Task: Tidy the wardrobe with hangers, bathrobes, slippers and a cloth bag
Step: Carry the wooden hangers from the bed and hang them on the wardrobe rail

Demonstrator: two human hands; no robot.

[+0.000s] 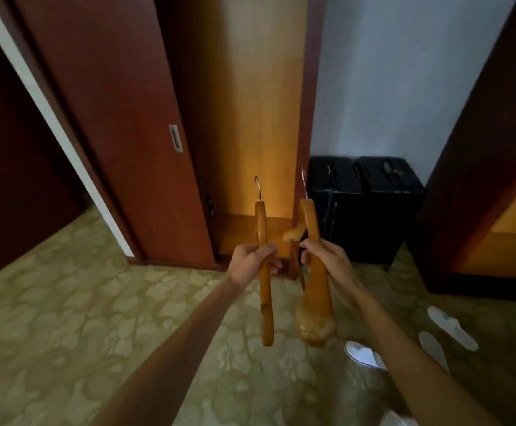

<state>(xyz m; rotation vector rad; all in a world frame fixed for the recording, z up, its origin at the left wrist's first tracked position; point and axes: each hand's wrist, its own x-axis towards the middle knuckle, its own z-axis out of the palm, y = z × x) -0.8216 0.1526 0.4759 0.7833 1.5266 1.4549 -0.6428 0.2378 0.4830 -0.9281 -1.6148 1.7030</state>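
You grip one wooden hanger (265, 281) in your left hand (252, 262) and a bunch of hangers (315, 290) in your right hand (327, 259) before the open wardrobe (250, 118), so next you probably must raise their hooks to the rail, which is out of view.

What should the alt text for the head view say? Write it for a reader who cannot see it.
A person's left hand grips one wooden hanger and the right hand grips a bunch of wooden hangers, held hooks-up before an open wardrobe. White slippers lie on the patterned carpet at right.
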